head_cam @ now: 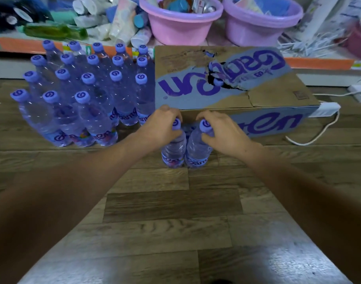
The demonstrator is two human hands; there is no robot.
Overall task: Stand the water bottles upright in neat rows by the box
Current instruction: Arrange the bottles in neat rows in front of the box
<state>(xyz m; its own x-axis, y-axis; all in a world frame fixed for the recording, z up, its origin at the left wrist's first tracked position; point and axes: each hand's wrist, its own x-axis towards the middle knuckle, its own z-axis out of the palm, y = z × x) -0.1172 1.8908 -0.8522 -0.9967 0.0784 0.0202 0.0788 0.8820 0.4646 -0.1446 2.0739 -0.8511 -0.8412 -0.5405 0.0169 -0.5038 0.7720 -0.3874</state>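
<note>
Gripping two upright bottles by their caps — left hand (162, 121) on the left bottle (174, 148), right hand (220, 128) on the right bottle (198, 149), near the box (226, 78) — the person should slide both left, level, into the rows (83, 95)' near gap.

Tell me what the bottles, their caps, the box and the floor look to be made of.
Bottles: clear, glossy plastic, judging by see-through walls and highlights. Caps: opaque matte purple plastic, likely. Box: brown cardboard with a printed face, torn and creased on top. Floor: wood-grain planks with a sheen; real wood or laminate, can't tell.
</note>
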